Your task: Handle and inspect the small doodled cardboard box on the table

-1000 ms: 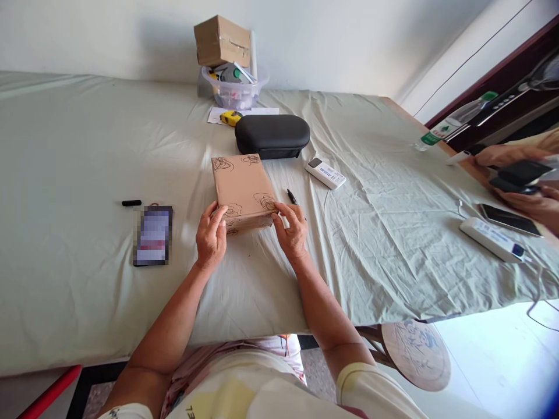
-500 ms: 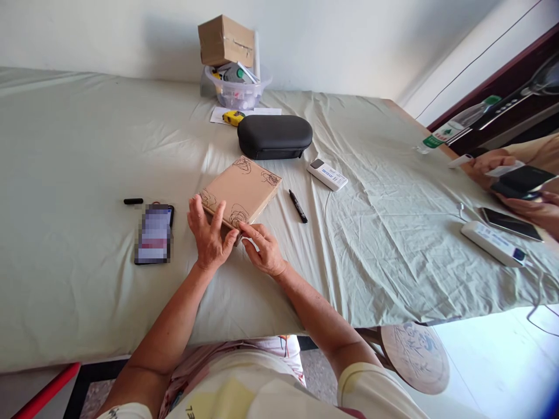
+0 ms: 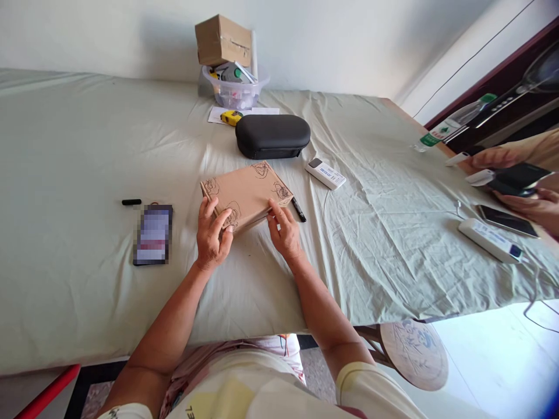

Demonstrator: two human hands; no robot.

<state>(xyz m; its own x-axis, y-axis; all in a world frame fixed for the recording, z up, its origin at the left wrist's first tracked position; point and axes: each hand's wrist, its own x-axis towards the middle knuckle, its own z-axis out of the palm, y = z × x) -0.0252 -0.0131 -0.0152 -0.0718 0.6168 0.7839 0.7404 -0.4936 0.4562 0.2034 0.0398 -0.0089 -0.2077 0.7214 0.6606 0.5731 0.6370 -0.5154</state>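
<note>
A flat brown cardboard box [image 3: 247, 191] lies at an angle on the cloth, with black scribbles at its corners. My left hand [image 3: 212, 235] grips its near left corner, fingers on top and thumb at the near edge. At the near right side, my right hand [image 3: 285, 230] holds the box's edge between fingertips and thumb; the thumb is partly hidden. A black marker [image 3: 299, 209] lies uncapped just right of the box, its upper end covered by the box corner. Its likely cap, a short black piece [image 3: 131, 202], rests at the left above a phone [image 3: 152, 235].
Behind the box sits a black zip case [image 3: 273, 137], with a white device [image 3: 325, 174] to its right. Farther back are a yellow tape measure [image 3: 231, 118] and a plastic basket [image 3: 238, 93] under a carton [image 3: 222, 41]. At right, another person's hands [image 3: 530, 203] hold a dark object.
The box has turned clockwise, its right corner now over the marker's end. My right hand has moved right along the near edge; my left hand stays at the left corner.
</note>
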